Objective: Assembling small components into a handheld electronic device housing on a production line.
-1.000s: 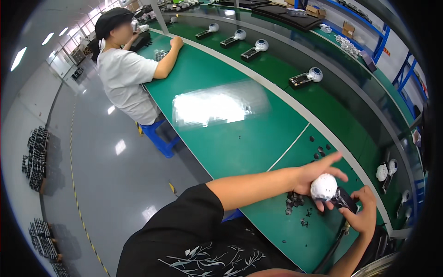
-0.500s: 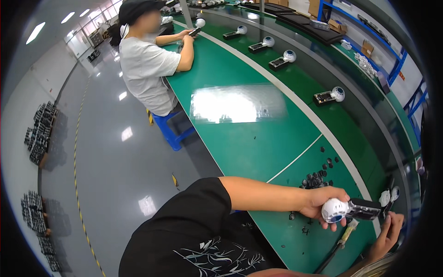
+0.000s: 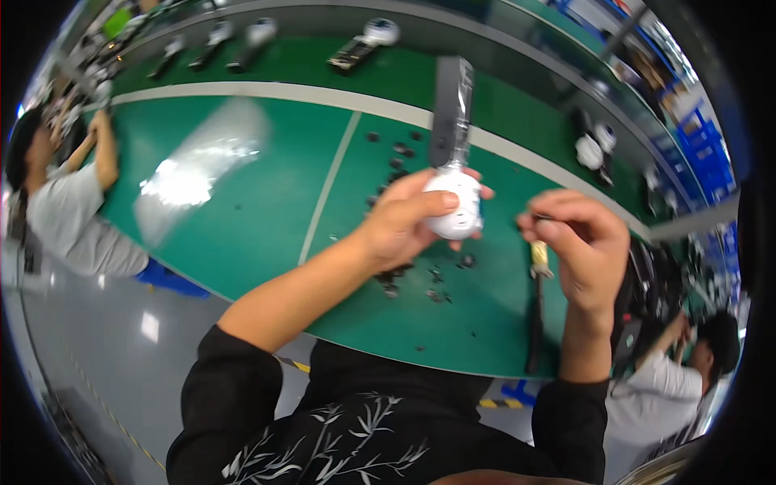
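My left hand (image 3: 396, 222) is wrapped round the white ball head of a device (image 3: 459, 212), thumb on top. The device's long dark rectangular body (image 3: 449, 113) points away from me over the green table. To the right, my right hand (image 3: 588, 246) is raised with thumb and forefinger pinched on a small dark piece (image 3: 544, 217), too small to make out fully. Just under those fingers lies a tool with a yellow section (image 3: 540, 257) and a black handle or cable. Small black parts (image 3: 396, 163) are scattered beside and beneath my left hand.
Similar ball-headed devices (image 3: 364, 44) lie along a dark green strip beyond the table's white line. A shiny clear sheet (image 3: 202, 170) lies on the left of the table (image 3: 267, 242). One person (image 3: 77, 202) sits at far left, another (image 3: 671, 380) at right.
The view has swung to the right. My left hand has turned the device so its body points away from me. My right hand has come up over the table, fingers pinched.
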`<action>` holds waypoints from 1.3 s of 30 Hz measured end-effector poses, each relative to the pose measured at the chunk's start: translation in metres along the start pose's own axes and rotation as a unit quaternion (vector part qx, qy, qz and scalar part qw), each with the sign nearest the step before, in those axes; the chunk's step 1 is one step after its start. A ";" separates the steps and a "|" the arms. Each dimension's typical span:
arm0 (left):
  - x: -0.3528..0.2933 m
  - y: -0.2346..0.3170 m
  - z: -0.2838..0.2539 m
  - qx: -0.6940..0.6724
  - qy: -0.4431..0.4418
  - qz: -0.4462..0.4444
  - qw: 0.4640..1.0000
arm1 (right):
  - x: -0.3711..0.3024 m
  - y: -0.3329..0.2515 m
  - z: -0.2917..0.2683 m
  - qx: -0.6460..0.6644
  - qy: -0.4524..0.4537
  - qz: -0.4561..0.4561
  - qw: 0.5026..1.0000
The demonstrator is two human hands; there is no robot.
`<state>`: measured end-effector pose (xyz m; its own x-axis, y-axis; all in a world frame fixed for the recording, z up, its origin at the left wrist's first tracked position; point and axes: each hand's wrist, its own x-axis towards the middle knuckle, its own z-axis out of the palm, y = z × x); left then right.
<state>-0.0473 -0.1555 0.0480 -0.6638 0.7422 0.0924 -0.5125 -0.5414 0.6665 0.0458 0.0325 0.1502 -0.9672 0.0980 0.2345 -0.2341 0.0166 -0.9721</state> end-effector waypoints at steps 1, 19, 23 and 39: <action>0.000 -0.001 0.002 -0.001 -0.002 -0.007 1.000 | -0.003 0.002 -0.001 0.027 0.000 0.015 1.000; -0.008 -0.022 0.002 0.203 -0.010 0.129 0.971 | 0.003 0.047 0.016 0.072 0.007 0.212 0.975; -0.009 -0.020 0.008 0.160 0.001 0.099 0.982 | 0.002 0.053 0.022 0.100 0.016 0.212 0.972; 0.001 0.007 -0.009 0.111 0.083 0.055 0.989 | 0.002 0.074 -0.012 -0.455 -0.265 0.106 0.844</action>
<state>-0.0565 -0.1619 0.0461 -0.7986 0.5985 0.0636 -0.3122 -0.5022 0.8064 0.0274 0.0459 0.0792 -0.9426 -0.2597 -0.2101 -0.1097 0.8347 -0.5397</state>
